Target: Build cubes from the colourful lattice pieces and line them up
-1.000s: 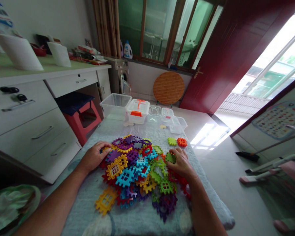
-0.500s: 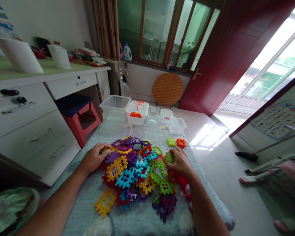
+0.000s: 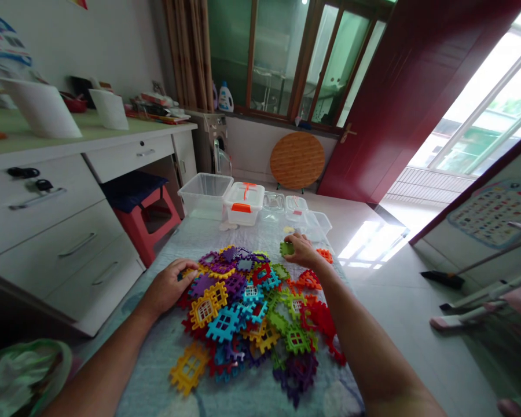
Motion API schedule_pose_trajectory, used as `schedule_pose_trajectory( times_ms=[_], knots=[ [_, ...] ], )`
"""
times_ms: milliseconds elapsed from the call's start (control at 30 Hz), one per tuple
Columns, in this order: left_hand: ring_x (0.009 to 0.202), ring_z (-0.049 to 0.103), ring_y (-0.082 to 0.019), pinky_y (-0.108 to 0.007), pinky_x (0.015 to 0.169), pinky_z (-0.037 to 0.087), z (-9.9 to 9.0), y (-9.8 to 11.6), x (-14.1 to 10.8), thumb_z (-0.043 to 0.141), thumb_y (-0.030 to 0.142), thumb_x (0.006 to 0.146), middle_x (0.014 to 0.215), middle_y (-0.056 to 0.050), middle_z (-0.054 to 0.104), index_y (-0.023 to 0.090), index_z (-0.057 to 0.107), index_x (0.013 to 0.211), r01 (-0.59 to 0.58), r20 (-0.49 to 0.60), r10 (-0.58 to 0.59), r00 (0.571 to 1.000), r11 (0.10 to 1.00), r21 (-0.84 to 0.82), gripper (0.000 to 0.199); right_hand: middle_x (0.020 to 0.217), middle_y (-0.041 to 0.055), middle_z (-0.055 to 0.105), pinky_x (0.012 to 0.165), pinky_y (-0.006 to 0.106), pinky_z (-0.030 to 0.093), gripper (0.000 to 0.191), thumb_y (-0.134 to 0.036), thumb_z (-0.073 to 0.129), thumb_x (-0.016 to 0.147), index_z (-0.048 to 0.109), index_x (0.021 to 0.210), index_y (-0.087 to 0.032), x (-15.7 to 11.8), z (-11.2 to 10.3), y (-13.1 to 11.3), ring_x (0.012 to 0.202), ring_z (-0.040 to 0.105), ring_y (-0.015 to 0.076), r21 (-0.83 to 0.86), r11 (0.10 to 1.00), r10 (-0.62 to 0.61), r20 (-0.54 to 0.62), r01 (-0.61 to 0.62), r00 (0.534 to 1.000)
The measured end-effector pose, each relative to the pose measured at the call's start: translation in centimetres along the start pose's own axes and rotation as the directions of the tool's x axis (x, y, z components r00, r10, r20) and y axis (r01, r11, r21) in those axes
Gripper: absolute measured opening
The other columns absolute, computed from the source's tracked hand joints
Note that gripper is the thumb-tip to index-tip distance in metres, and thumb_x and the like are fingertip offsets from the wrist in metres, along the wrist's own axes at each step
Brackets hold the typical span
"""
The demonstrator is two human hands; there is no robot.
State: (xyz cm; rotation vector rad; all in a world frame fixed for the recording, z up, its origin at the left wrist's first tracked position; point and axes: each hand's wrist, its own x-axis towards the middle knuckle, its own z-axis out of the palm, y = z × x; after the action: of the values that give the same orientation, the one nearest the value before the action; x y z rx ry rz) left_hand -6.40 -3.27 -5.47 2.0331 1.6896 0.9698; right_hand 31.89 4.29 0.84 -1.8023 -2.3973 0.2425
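Observation:
My right hand (image 3: 303,250) pinches a green interlocking plastic block (image 3: 286,248) over the far right side of a heap of similar pieces. Beside that hand, partly covered by my wrist, lies an orange block (image 3: 325,255). My left hand (image 3: 173,282) rests at the heap's left edge, thumb and fingers apart, against purple and yellow pieces. The heap mixes a purple block (image 3: 203,285), a yellow window piece (image 3: 204,310), a blue window piece (image 3: 224,323), a green window piece (image 3: 297,338) and red pieces (image 3: 323,317). A separate yellow window piece (image 3: 189,368) lies in front.
Clear plastic boxes stand along the far table edge: a large open bin (image 3: 206,197), an orange-latched lidded box (image 3: 244,204) and smaller containers (image 3: 296,205). A pink stool (image 3: 150,223) and white drawers (image 3: 76,243) are left. A broom (image 3: 443,279) lies on the right floor.
My right hand has lifted the green block from the heap's right side and carried it away from me, near the loose orange block. My left hand has hardly moved.

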Motion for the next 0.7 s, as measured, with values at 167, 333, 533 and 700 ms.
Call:
schedule_pose_trajectory(
  times_ms=[167,333,533,700],
  knots=[
    [0.099,0.062,-0.023,-0.034,0.094,0.047,0.0,0.1,0.0,0.051,0.049,0.081,0.102,-0.005,0.068,0.022,0.066,0.089,0.012,0.012,-0.011,1.000,1.000,-0.013,0.032,0.117,0.0104,0.056,0.089,0.036,0.037,0.056,-0.028,0.072,0.066,0.058,0.120,-0.020,0.8,0.9,0.5,0.107,0.049,0.0274,-0.040,0.999,-0.016,0.098,0.020,0.995],
    [0.098,0.062,-0.023,-0.034,0.094,0.047,-0.1,0.1,0.1,0.051,0.050,0.080,0.100,-0.005,0.069,0.022,0.065,0.089,0.009,0.010,-0.009,1.000,1.000,-0.027,0.032,0.114,0.0105,0.058,0.089,0.035,0.038,0.052,-0.029,0.073,0.064,0.063,0.114,-0.020,1.2,0.8,0.8,0.105,0.051,0.0283,-0.065,0.997,-0.031,0.146,0.041,0.989],
    [0.099,0.062,-0.023,-0.034,0.095,0.046,0.0,0.0,0.0,0.052,0.049,0.081,0.102,-0.005,0.068,0.022,0.065,0.090,0.017,0.016,-0.017,1.000,0.999,-0.033,0.031,0.112,0.0102,0.060,0.086,0.036,0.039,0.047,-0.028,0.075,0.061,0.066,0.106,-0.021,1.7,1.0,0.7,0.103,0.052,0.0286,-0.065,0.997,-0.022,0.145,0.032,0.989],
    [0.100,0.061,-0.024,-0.035,0.096,0.045,0.0,-0.1,-0.1,0.051,0.050,0.081,0.103,-0.006,0.067,0.022,0.065,0.090,0.022,0.023,-0.021,1.000,1.000,-0.023,0.032,0.112,0.0111,0.061,0.087,0.037,0.040,0.052,-0.024,0.078,0.059,0.065,0.109,-0.020,1.5,0.1,0.5,0.104,0.053,0.0295,-0.035,0.999,-0.008,0.101,0.011,0.995]
  ],
)
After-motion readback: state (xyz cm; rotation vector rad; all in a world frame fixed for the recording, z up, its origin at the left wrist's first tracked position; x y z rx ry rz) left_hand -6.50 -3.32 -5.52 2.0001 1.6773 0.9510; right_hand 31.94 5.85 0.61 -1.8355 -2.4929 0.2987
